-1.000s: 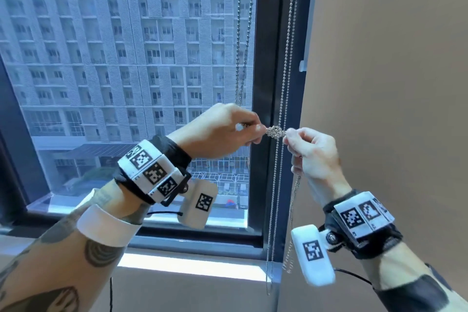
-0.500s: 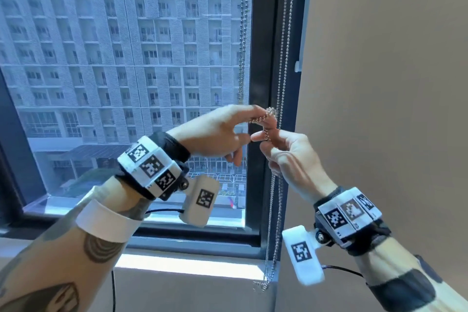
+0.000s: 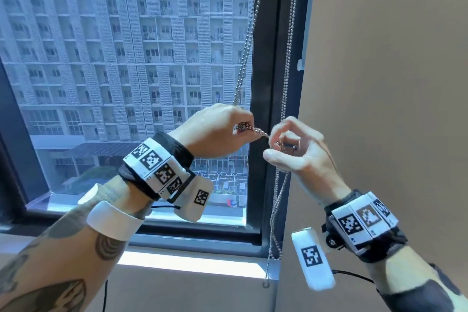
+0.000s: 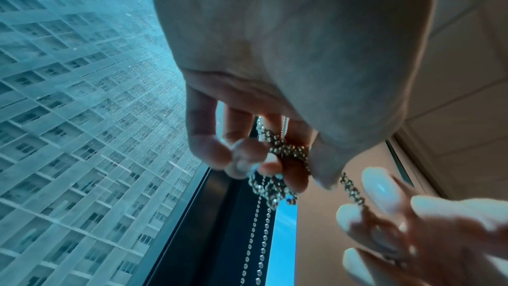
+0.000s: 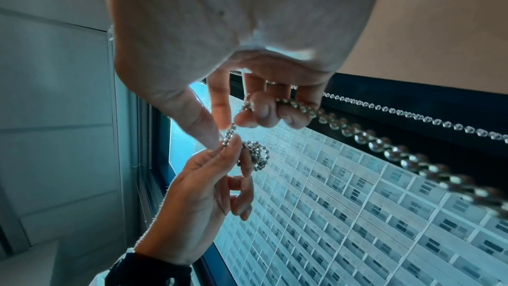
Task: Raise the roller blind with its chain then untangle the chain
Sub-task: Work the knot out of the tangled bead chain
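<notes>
Our left hand (image 3: pixel 215 132) pinches the knotted clump of the chain (image 3: pixel 247 127); our right hand (image 3: pixel 298 152) pinches the short stretch leading from it. The strands run up and down along the dark window frame (image 3: pixel 268 83), beside the wall (image 3: pixel 379 83).

Both forearms are showing dark tattoos. The left hand (image 3: pixel 215 132) is wearing a black wrist strap (image 3: pixel 177 152) carrying white blocks printed with black square markers, a white camera pod (image 3: pixel 195 197) hanging below it, and a white band (image 3: pixel 111 220) further up the forearm. The right hand (image 3: pixel 301 157) is wearing a matching strap, blocks and pod (image 3: pixel 312 258), thin black cables trailing from both.
</notes>
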